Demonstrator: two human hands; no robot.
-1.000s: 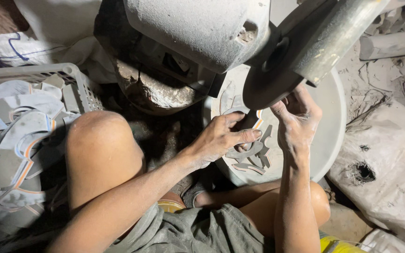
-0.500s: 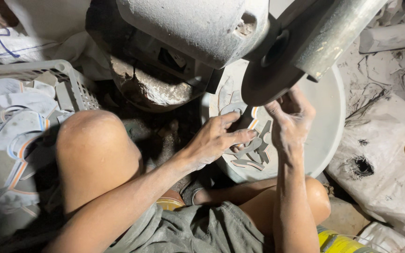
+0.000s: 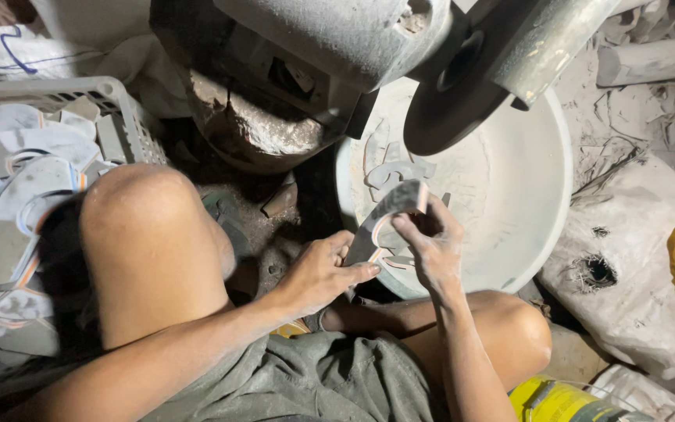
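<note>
Person sits low, knees up, in front of a dust-caked grey grinding machine with a dark round abrasive wheel [image 3: 451, 105]. All places below are relative to that wheel.

Workpiece: a flat grey curved cut-out with a thin orange-and-white edge layer, looks like rubber or foam sheet [image 3: 388, 215]. It sits just below the wheel, apart from it, tilted on edge over the wide pale round basin [image 3: 533, 227].

Grip:
- left hand [image 3: 326, 270], below-left of the wheel: fingers pressed along the lower end of the piece, thumb side supporting from underneath.
- right hand [image 3: 435, 246], directly below the wheel: fingertips pinching the upper curved end, thumb and forefinger closed on the rim.
Both hands closed on the same piece; nothing spread.

Handling, my read: light and thin, probably flexes somewhat. Dusty surface, so likely low slip. The narrow curved arms look like the weak spots. Best held at both ends by the edges, as now, with fingers kept back from the end facing the wheel.

Around:
- more grey cut-out scraps [image 3: 396, 168] lying in the basin, under the wheel.
- grey plastic lattice crate [image 3: 119, 117] far left of the wheel, stacked with similar flat grey pieces.
- white woven sacks [image 3: 634, 258] to the lower right, with a yellow scrap on top.
</note>
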